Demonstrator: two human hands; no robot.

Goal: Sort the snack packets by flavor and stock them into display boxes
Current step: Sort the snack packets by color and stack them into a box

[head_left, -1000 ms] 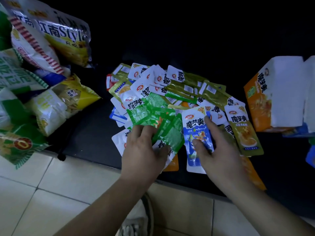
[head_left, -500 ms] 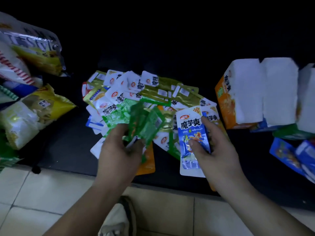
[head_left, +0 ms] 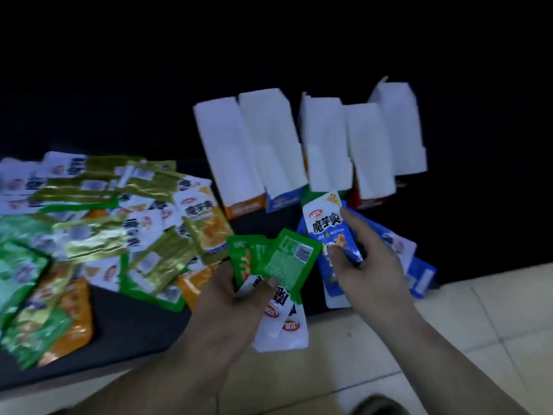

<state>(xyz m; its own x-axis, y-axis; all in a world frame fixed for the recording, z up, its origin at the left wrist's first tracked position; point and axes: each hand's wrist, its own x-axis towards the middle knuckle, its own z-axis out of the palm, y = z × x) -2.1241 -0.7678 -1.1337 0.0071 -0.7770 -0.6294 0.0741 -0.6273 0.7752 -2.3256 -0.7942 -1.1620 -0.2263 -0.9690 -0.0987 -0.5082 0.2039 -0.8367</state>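
My left hand (head_left: 236, 298) grips a fan of green snack packets (head_left: 287, 259) near the front edge of the black mat. My right hand (head_left: 368, 265) pinches one blue packet (head_left: 327, 226), held upright just right of the green ones. A mixed pile of packets (head_left: 119, 223) in green, olive-gold, orange and white lies spread on the left. Several display boxes stand in a row at the back: an orange box (head_left: 244, 205), a blue box (head_left: 281, 200), then green and red ones, their white flaps (head_left: 326, 145) standing up. Loose blue packets (head_left: 401, 247) lie under my right hand.
The black mat (head_left: 134, 327) ends at a front edge, with pale floor tiles (head_left: 478, 319) below and to the right. The background beyond the boxes is dark. A shoe tip (head_left: 380, 405) shows at the bottom.
Both hands have carried their packets to the right, from over the pile to just in front of the display boxes. The view swung right, so the large snack bags left the frame.
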